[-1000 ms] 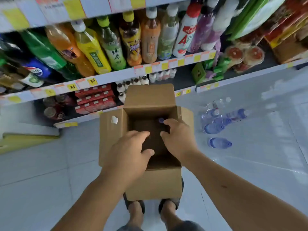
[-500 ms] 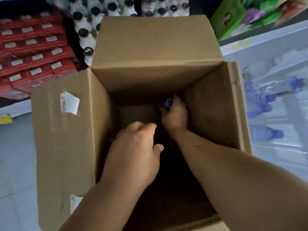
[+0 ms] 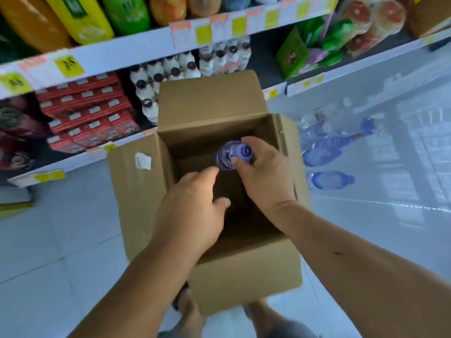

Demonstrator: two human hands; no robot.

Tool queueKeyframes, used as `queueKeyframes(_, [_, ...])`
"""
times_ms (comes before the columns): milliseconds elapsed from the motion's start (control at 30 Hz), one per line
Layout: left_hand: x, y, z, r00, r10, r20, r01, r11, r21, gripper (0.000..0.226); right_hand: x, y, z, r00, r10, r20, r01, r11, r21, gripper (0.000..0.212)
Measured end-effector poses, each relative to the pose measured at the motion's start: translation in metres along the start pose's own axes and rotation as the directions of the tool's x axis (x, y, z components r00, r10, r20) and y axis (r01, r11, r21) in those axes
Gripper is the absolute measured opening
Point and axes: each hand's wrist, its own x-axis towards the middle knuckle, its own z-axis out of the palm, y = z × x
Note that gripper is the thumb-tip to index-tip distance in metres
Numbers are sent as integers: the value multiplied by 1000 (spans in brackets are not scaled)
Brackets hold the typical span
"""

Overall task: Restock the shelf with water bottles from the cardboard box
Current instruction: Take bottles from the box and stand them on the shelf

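Cardboard box (image 3: 207, 101) open; right hand (image 3: 266, 176) gripped a purple-capped water bottle (image 3: 234, 153) by the neck, left hand (image 3: 192, 211) hung relaxed, empty, beside those fingers. Loose bottles (image 3: 327, 180) lay rightward, apparently unshelved.

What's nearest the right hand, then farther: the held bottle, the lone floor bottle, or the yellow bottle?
1. Held bottle: gripped in the right hand.
2. Lone floor bottle: on its right.
3. Yellow bottle: shelf, upper left.
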Motion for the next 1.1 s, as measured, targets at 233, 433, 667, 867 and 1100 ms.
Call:
queueKeyframes(233, [-99, 78, -137, 991, 95, -92, -104, 989, -104, 88, -96, -154, -198, 964, -136, -227, 197, 941, 276, 23])
queueKeyframes(433, [-209, 168, -262, 927, 318, -199, -374, 826, -422, 63, -146, -266, -356, 803, -375, -463, 559, 742, 369, 26])
queueKeyframes(667, [-318, 256, -362, 807, 518, -284, -580, 603, -548, 76, -182, -353, -507, 661, -477, -580, 751, 428, 503, 19])
queueKeyframes(867, [-349, 305, -389, 793, 501, -347, -600, 539, -592, 82, -193, -365, -569, 694, -509, -509, 716, 413, 563, 20])
queueKeyframes(1100, [-359, 350, -423, 715, 473, -515, -700, 477, -532, 78, -188, -362, -585, 773, -596, -216, 590, 552, 590, 82])
